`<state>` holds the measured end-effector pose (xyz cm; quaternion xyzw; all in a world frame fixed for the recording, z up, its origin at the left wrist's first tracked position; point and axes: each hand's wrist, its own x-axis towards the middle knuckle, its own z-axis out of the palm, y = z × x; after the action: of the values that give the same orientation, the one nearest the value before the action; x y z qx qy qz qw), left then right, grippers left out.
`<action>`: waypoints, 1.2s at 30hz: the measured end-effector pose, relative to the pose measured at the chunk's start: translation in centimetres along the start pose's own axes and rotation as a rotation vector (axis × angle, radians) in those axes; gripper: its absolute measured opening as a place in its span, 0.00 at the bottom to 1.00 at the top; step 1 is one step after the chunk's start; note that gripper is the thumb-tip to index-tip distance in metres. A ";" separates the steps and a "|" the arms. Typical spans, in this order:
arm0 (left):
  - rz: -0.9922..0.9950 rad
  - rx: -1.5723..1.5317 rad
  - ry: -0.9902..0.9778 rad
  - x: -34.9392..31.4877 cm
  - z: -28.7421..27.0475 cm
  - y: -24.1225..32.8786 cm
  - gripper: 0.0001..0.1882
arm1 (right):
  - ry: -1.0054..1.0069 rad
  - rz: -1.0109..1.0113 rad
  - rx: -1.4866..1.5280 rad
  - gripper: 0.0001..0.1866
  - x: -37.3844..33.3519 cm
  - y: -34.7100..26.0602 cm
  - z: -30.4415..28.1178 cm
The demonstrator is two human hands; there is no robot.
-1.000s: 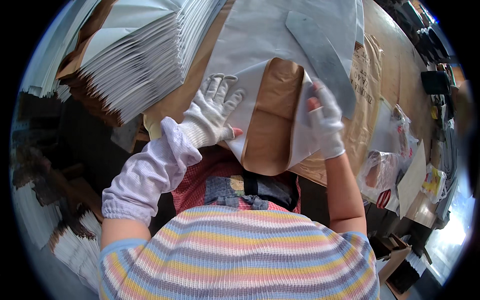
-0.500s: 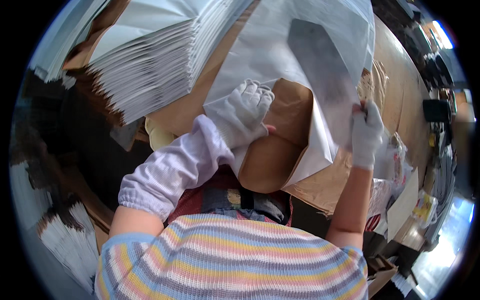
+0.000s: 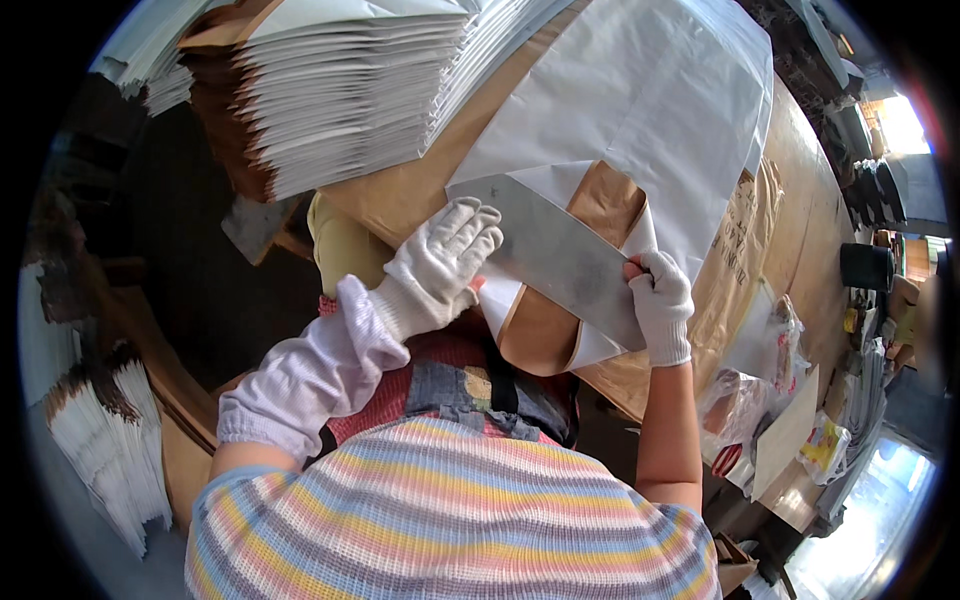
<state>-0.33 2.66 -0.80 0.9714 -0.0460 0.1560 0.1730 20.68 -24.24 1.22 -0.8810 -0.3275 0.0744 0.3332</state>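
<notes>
A white paper bag [image 3: 640, 100] with a brown inside lies on the table. Its near end is spread, baring brown paper [image 3: 540, 330]. Across this end rests a flat grey metal plate [image 3: 560, 255], set slantwise. My right hand [image 3: 662, 300], in a white glove with bare fingertips, pinches the plate by its right end. At the plate's left end is my left hand [image 3: 447, 255], gloved too, with its fingers stretched out and the thumb lower down; whether it touches the plate I cannot tell.
A tall stack of folded white bags [image 3: 360, 100] stands at the far left. More bags [image 3: 105, 440] sit low on the left. On the right are brown wrapping paper [image 3: 745, 260], clear plastic bags [image 3: 735, 400] and a sheet of board [image 3: 785, 435] by the wooden table's edge.
My right hand has brought the metal plate from above the bag's right side down and left across its opened end. My left hand has moved left, off the brown paper, and its fingers have straightened.
</notes>
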 end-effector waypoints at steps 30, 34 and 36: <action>0.071 0.136 -0.197 1.0 -1.0 1.6 0.27 | -0.043 -0.321 -0.373 0.41 -3.8 -1.9 3.0; 0.074 0.178 -0.196 1.6 -1.8 1.9 0.29 | -0.011 -0.334 -0.333 0.38 -3.7 -2.2 2.9; 0.111 0.050 -0.244 2.3 -2.1 1.5 0.31 | -0.008 -0.328 -0.275 0.34 -3.7 -2.1 3.0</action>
<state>1.05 1.89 2.25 0.9832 -0.1162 0.0471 0.1329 15.68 -23.74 -0.04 -0.8528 -0.4749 -0.0227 0.2161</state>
